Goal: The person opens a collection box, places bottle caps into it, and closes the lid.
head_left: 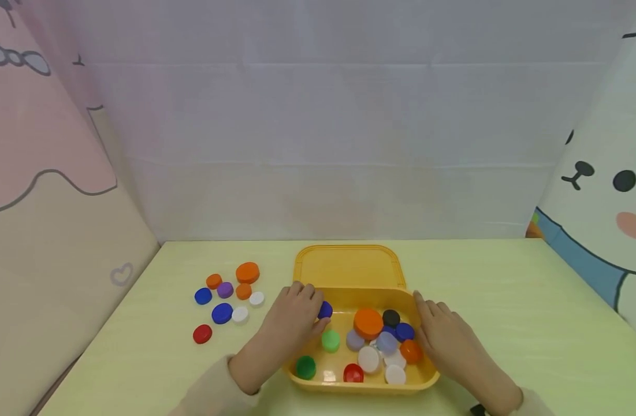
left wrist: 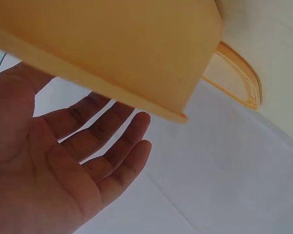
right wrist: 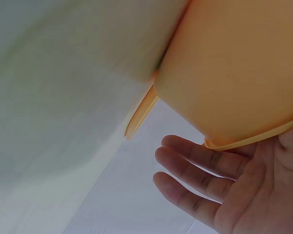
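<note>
A yellow plastic box (head_left: 359, 388) full of round coloured bottle caps sits on the table. My left hand (head_left: 296, 312) is over its left rim, the index finger and thumb pinching a blue cap (head_left: 325, 309). In the left wrist view, the other fingers (left wrist: 132, 168) curve loosely beside the rim. On the opposite side, my right hand (head_left: 449, 338) rests against the box's right rim, with the fingers fairly straight. The right wrist view shows several of these fingers (right wrist: 185, 170) stretched past the rim; the thumb is hidden behind the box.
Behind the box lies its yellow lid (head_left: 349, 266). Inside are a big orange cap (head_left: 368, 323), a light green cap (head_left: 330, 341), a red cap (head_left: 353, 373) and several others. More caps, including a purple one (head_left: 225, 289), are scattered on the table at the left.
</note>
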Available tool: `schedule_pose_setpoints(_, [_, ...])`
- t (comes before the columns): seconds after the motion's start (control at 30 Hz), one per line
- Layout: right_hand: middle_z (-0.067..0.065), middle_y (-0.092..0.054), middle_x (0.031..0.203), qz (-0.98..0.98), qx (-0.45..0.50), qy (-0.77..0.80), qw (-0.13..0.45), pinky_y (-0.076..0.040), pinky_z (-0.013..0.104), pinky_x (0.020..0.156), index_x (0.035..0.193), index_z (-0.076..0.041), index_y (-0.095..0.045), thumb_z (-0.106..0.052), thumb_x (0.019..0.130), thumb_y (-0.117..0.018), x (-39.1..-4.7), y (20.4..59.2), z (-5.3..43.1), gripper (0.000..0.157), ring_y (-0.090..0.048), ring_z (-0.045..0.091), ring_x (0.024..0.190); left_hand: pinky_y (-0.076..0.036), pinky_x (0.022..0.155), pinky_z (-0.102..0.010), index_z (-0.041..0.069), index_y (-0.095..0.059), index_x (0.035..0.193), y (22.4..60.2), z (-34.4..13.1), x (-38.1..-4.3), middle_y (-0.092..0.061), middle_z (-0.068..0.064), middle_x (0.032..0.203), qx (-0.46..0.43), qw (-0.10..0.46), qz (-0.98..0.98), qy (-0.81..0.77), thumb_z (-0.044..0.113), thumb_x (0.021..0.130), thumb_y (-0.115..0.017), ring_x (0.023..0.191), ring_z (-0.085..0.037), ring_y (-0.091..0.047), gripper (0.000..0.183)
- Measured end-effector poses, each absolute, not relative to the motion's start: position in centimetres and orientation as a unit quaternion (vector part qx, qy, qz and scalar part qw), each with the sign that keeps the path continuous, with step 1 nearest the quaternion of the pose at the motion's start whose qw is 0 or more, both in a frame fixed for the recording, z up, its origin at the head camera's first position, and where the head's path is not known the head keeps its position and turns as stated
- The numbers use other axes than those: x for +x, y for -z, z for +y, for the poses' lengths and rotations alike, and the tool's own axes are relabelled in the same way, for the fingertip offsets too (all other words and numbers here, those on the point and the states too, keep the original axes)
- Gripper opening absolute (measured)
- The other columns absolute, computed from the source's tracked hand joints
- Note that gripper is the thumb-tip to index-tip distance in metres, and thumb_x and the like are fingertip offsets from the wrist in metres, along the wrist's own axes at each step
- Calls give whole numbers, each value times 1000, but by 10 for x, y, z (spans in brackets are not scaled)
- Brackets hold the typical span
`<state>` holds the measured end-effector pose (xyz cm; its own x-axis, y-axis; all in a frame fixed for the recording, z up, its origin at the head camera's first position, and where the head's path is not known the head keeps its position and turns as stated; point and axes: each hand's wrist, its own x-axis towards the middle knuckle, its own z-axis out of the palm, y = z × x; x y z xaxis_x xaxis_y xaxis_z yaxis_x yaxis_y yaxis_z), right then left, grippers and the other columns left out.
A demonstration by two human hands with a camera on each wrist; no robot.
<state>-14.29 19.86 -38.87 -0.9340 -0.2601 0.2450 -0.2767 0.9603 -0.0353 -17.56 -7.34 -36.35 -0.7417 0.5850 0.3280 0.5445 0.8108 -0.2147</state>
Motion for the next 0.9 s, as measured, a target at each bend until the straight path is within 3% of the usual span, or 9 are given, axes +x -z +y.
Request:
schedule_pose_setpoints(0.23, [13, -60, 105, -981, 140, -32, 132, -48, 38, 72, 128, 6, -46, -17, 84, -57, -143, 390, 199, 51, -55, 24, 87, -46, 71, -28, 13, -59, 90, 376, -65, -177, -58, 0, 83, -318, 169, -929, -81, 45, 79, -65, 78, -17, -51, 34])
schedule_pose_setpoints(0.4, [13, -60, 106, -981, 140, -34, 132, -49, 39, 72, 128, 6, -46, -17, 84, -57, -143, 390, 199, 51, -55, 24, 88, -45, 68, -27, 15, -56, 81, 387, -63, -180, -54, 1, 74, -313, 194, -923, -111, 42, 79, -66, 77, -17, -52, 29])
schedule_pose_setpoints(0.67, [14, -60, 107, -982, 139, -27, 122, -49, 39, 73, 129, 6, -45, -18, 85, -57, -144, 391, 199, 51, -55, 24, 88, -47, 74, -29, 15, -57, 81, 394, -62, -181, -56, -1, 77, -306, 181, -923, -147, 27, 84, -64, 87, -19, -55, 14])
schedule_pose_setpoints(0.9, [14, -60, 106, -983, 138, -29, 118, -49, 40, 74, 129, 6, -45, -18, 85, -56, -144, 391, 199, 51, -55, 25, 88, -42, 67, -26, 15, -58, 80, 398, -60, -180, -53, 0, 70, -305, 189, -918, -167, 22, 84, -62, 72, -16, -47, 9])
